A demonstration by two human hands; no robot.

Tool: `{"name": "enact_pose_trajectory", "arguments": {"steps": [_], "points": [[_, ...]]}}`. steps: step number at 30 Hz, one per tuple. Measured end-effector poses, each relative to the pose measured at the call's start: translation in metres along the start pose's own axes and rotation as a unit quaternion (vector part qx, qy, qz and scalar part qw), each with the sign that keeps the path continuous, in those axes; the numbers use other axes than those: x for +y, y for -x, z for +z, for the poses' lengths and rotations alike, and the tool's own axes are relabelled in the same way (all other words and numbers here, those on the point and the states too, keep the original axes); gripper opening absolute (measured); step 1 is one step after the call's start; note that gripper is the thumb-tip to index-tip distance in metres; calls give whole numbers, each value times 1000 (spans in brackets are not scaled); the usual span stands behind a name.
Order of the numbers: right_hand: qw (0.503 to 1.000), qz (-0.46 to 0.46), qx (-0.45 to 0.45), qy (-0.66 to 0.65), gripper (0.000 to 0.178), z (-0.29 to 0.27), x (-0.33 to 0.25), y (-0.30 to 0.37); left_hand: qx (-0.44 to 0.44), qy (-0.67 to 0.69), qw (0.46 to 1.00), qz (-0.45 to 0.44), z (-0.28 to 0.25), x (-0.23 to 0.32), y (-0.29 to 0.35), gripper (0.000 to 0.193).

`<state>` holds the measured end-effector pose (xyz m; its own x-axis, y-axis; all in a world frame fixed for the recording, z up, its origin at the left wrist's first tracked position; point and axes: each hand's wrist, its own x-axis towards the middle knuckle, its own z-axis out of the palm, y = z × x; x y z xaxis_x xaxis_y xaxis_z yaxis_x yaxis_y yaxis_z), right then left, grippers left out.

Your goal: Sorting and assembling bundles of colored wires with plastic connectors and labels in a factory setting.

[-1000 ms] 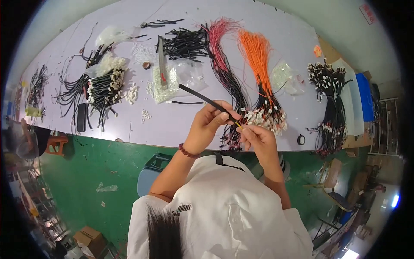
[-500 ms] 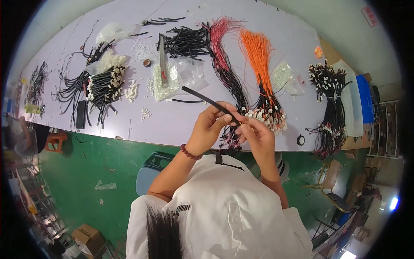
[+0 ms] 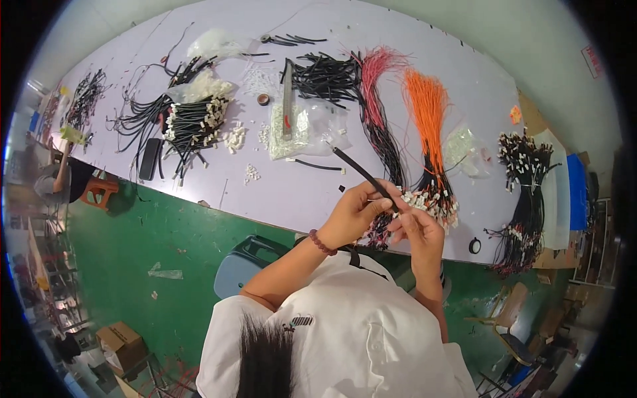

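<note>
A stiff black tube [image 3: 357,164] slants across in front of me, with thin pale wire tips [image 3: 330,145] poking from its far end. My left hand [image 3: 358,211] is closed around the tube's nearer half, thumb on top. At the tube's near end, the thumb and fingers of my right hand [image 3: 419,229] are pinched together; what lies between them is hidden. Just beyond my hands a bundle of red and black wires [image 3: 383,136] lies on the table. Beside it is an orange wire bundle [image 3: 426,106] with white connectors [image 3: 431,204] at its near end.
On the white table [image 3: 219,156] lie a pile of black tubes [image 3: 325,78], a bag of small connectors [image 3: 290,136], a cutter knife [image 3: 287,99], a phone [image 3: 150,159] and a harness bundle [image 3: 527,166]. A blue-grey stool [image 3: 232,268] stands below the edge. Another person [image 3: 63,176] sits at far left.
Thin wire tips now stick out of the tube's far end, where none showed before. My view has shifted left, so the table and hands appear further right and lower. Both hands keep their hold.
</note>
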<state>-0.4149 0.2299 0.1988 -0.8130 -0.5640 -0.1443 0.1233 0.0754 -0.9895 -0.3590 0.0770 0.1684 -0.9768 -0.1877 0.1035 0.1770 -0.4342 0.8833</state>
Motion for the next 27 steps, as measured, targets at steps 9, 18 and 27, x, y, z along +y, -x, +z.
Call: {"name": "enact_pose_trajectory", "arguments": {"steps": [9,18,27], "points": [[1000,11,-12,13,24,-7,7,1,-7,19,1000,-24,3,-9,3,19],[978,-139,38,148,27,-9,-25,-25,-102,-26,989,-99,10,-20,11,21],[979,-158,-14,127,20,16,-21,-21,-123,-212,964,-105,0,3,21,19]]}}
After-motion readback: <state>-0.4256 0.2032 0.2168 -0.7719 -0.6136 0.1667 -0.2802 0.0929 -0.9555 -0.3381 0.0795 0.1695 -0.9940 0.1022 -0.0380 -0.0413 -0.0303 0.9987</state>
